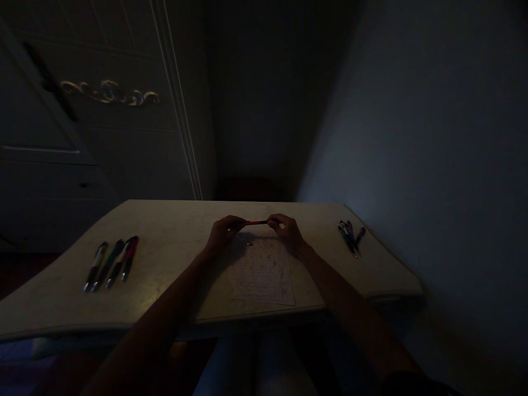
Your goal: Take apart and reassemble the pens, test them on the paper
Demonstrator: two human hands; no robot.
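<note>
Between my two hands a thin red and black pen (pixel 256 223) lies level, just above the far part of the table. My left hand (pixel 224 230) pinches its left end, and my right hand (pixel 286 229) grips the right end with bent fingers. Below the pen is a sheet of paper (pixel 264 275) covered in scribbles and writing. A tiny shiny piece (pixel 249 244) sits near the paper's upper left; it is too small to name. Dim light hides the finer details of the pen.
Several pens (pixel 111 264) lie side by side on the left of the pale table (pixel 173 231). On the right is a small pile of pens or pen parts (pixel 350 237). A wall (pixel 404 165) closes off the right side; a cupboard (pixel 136 148) with an ornate handle stands behind at left.
</note>
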